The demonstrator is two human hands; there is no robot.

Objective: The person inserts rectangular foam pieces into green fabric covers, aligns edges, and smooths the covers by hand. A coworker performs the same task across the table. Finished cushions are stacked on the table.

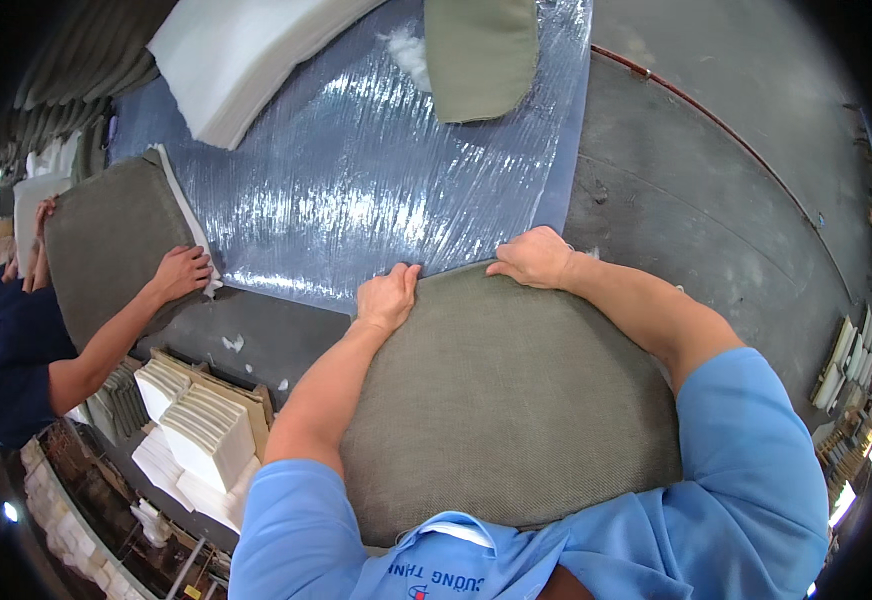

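A large grey-green fabric cushion [516,400] lies against my body, its far edge at the rim of a plastic-covered table [326,200]. My left hand [388,298] is closed on the far left corner of the cushion, thumb and fingers pinching the cloth. Farther right along that same edge, my right hand [534,258] grips the fabric with curled fingers. Both forearms reach over the cushion's sides. Whatever sits inside the cover is hidden.
At the left a co-worker [16,340] in dark clothes holds a similar cushion [116,240]. White batting [246,60] and a green fabric piece [481,60] lie on the table. White foam blocks [206,435] are stacked at lower left. A red hose [716,120] crosses the grey surface at right.
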